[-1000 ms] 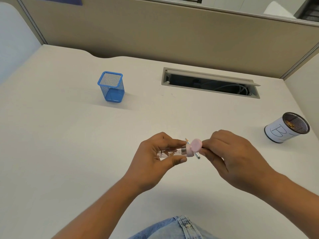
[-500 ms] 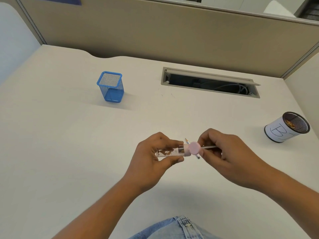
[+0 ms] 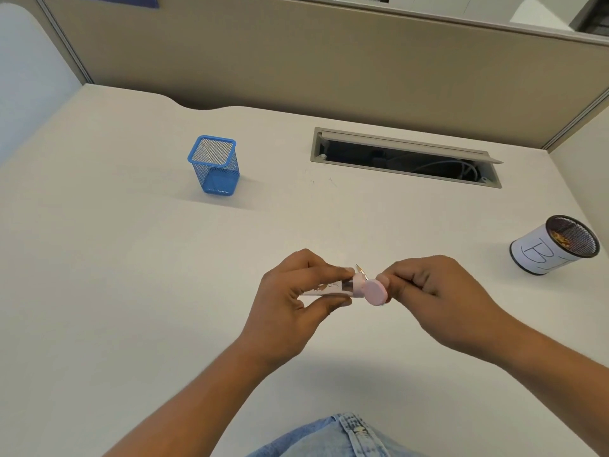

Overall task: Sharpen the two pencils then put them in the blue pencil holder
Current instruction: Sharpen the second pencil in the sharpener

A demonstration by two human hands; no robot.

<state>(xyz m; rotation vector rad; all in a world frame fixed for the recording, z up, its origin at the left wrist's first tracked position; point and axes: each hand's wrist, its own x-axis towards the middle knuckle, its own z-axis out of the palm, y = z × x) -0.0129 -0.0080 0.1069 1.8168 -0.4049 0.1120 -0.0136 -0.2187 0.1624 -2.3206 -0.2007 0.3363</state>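
Bright, even overhead light; soft shadows fall under the hands (image 3: 379,291) on the table (image 3: 131,275). Wide-angle bending curves the edges; fingers slightly blurred.

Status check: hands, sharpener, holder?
Left hand grips sharpener. Right hand pinches at pink cap. Blue pencil holder empty, path clear.

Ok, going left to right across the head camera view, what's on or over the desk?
blue mesh pencil holder → left hand holding the clear sharpener tube → pink cap → right hand → black mesh cup with a white paper label. The open cable tray lies farther back, spanning the middle.
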